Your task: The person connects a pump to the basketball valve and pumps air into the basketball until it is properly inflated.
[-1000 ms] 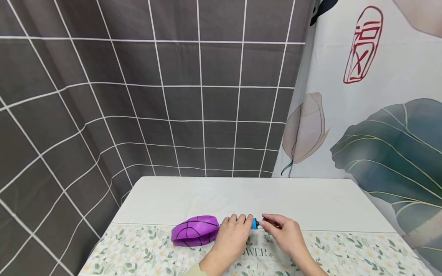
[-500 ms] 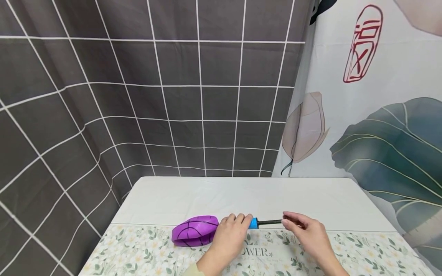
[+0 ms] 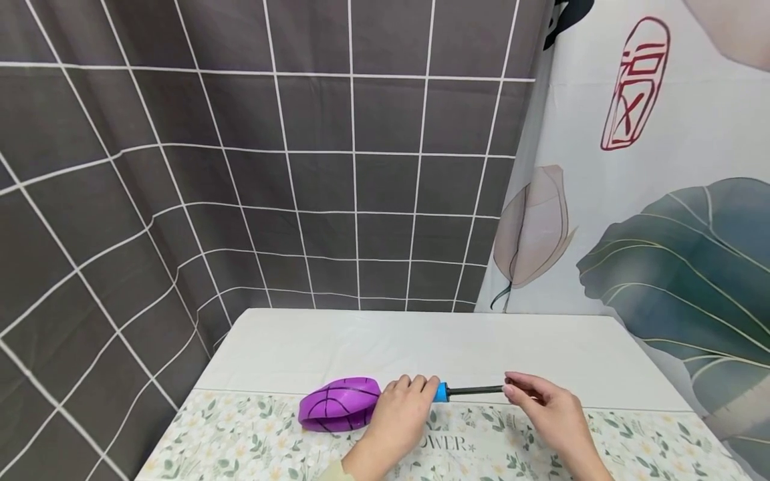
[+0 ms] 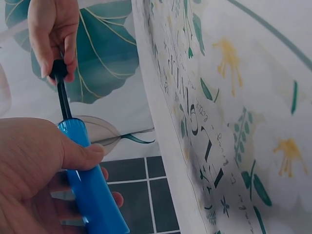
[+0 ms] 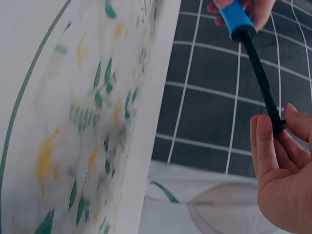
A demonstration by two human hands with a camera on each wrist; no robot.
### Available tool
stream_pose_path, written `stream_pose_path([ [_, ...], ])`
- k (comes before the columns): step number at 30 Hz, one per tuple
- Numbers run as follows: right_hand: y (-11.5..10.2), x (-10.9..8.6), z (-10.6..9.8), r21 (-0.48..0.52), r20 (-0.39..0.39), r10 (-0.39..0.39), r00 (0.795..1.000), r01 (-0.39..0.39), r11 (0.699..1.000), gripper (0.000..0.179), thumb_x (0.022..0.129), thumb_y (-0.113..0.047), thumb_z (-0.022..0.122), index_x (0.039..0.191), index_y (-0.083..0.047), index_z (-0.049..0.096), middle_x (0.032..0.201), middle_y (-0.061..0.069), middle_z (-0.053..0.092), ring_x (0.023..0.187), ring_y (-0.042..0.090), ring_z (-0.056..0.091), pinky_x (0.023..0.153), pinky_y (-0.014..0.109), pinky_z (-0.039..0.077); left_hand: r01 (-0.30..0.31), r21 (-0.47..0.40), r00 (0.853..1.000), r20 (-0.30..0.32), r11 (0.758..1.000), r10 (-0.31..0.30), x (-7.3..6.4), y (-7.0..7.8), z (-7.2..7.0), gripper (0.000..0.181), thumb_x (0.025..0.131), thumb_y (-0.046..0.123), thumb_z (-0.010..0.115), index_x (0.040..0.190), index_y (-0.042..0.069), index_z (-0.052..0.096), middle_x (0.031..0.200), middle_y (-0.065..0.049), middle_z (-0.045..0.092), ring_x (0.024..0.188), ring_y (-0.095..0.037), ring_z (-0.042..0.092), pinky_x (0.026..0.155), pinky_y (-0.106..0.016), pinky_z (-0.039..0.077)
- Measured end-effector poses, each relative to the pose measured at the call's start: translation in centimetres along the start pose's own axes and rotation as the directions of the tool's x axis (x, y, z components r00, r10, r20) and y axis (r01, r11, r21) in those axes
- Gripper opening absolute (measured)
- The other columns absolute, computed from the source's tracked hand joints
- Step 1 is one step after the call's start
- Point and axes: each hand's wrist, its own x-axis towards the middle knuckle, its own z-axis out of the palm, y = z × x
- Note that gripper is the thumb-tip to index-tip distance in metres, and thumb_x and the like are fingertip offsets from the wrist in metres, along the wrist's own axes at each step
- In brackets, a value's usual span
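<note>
A blue hand pump [image 4: 99, 202] with a black rod [image 3: 478, 390] lies level across the front of the table. My left hand [image 3: 400, 414] grips its barrel, thumb on the near side and fingers curled round it in the left wrist view. The rod stands well out of the barrel toward the right. My right hand [image 3: 550, 411] pinches the black end of the rod between thumb and fingers, as the right wrist view shows. A purple, partly collapsed ball [image 3: 337, 405] with black lines rests against the left hand's far side; the pump's end there is hidden by the hand.
The table [image 3: 421, 341] has a white back part and a flower-printed cover [image 3: 240, 441] in front. A dark grid curtain [image 3: 319, 180] hangs behind and at the left. A white curtain with leaf prints [image 3: 656, 267] hangs at the right.
My right hand has moved right, drawing the rod far out of the barrel, with a little of that in the last half second. The left hand and ball have stayed nearly in place.
</note>
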Motion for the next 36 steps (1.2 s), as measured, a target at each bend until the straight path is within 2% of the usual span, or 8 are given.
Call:
stream_pose_path([
  [6, -1.0, -0.1, 2.6, 0.026, -0.013, -0.096, 0.995, 0.096, 0.995, 0.031, 0.091, -0.028, 0.076, 0.117, -0.011, 0.075, 0.099, 0.000, 0.077, 0.079, 0.005, 0.069, 0.067, 0.021, 0.056, -0.006, 0.008, 1.000, -0.002, 1.000, 0.006, 0.0, 0.1, -0.2, 0.061, 0.071, 0.014, 0.085, 0.127, 0.015, 0.063, 0.104, 0.000, 0.068, 0.086, -0.018, 0.063, 0.070, -0.030, 0.056],
  [10, -1.6, -0.2, 4.7, 0.060, -0.001, -0.145, 0.989, 0.145, 0.988, 0.022, 0.090, -0.018, 0.078, 0.110, -0.010, 0.076, 0.091, -0.002, 0.076, 0.072, 0.005, 0.068, 0.062, 0.021, 0.056, 0.000, 0.021, 1.000, 0.013, 1.000, 0.000, 0.0, 0.3, -0.3, 0.058, 0.074, 0.018, 0.085, 0.127, 0.016, 0.064, 0.104, 0.001, 0.068, 0.086, -0.017, 0.062, 0.070, -0.030, 0.055],
  [14, -2.1, -0.2, 6.0, 0.083, 0.026, -0.176, 0.984, 0.173, 0.981, 0.020, 0.088, -0.015, 0.079, 0.107, -0.009, 0.076, 0.088, -0.004, 0.075, 0.070, 0.004, 0.067, 0.061, 0.021, 0.056, -0.005, 0.022, 1.000, 0.024, 1.000, 0.004, 0.0, 0.4, -0.3, 0.056, 0.075, 0.021, 0.085, 0.127, 0.016, 0.064, 0.104, 0.001, 0.068, 0.087, -0.017, 0.063, 0.070, -0.031, 0.055],
  [18, -2.3, -0.3, 6.4, 0.091, 0.042, -0.166, 0.985, 0.162, 0.983, 0.021, 0.088, -0.017, 0.079, 0.107, -0.009, 0.076, 0.087, -0.005, 0.075, 0.071, 0.004, 0.067, 0.062, 0.021, 0.056, -0.006, 0.005, 0.999, 0.032, 1.000, 0.005, 0.0, 0.2, -0.3, 0.058, 0.075, 0.022, 0.085, 0.128, 0.017, 0.063, 0.106, 0.001, 0.068, 0.091, -0.018, 0.064, 0.076, -0.032, 0.057],
  [23, -2.4, -0.5, 5.9, 0.088, 0.043, -0.141, 0.989, 0.137, 0.987, 0.022, 0.090, -0.016, 0.077, 0.111, -0.008, 0.076, 0.090, -0.002, 0.075, 0.074, 0.006, 0.069, 0.064, 0.020, 0.057, -0.014, -0.018, 1.000, 0.001, 1.000, 0.014, -0.2, -0.2, -0.2, 0.060, 0.074, 0.019, 0.087, 0.129, 0.019, 0.062, 0.107, 0.003, 0.068, 0.094, -0.016, 0.064, 0.083, -0.033, 0.058],
  [28, -1.9, -0.5, 4.0, 0.045, 0.008, -0.107, 0.994, 0.106, 0.993, 0.027, 0.092, -0.019, 0.076, 0.116, -0.008, 0.074, 0.096, 0.001, 0.076, 0.079, 0.006, 0.069, 0.067, 0.020, 0.057, -0.013, -0.017, 1.000, -0.021, 1.000, 0.013, -0.3, -0.3, 0.0, 0.056, 0.077, 0.013, 0.083, 0.127, 0.019, 0.061, 0.105, 0.003, 0.068, 0.091, -0.015, 0.064, 0.082, -0.032, 0.058],
  [36, -0.6, -0.3, 0.3, -0.040, 0.017, -0.024, 1.000, 0.024, 0.999, 0.047, 0.094, -0.042, 0.071, 0.128, -0.010, 0.069, 0.107, 0.004, 0.076, 0.085, 0.007, 0.070, 0.070, 0.021, 0.057, -0.001, 0.005, 1.000, -0.009, 1.000, 0.001, -0.3, -0.6, 0.1, 0.060, 0.076, 0.016, 0.085, 0.130, 0.019, 0.060, 0.107, 0.003, 0.068, 0.093, -0.016, 0.064, 0.083, -0.032, 0.058],
])
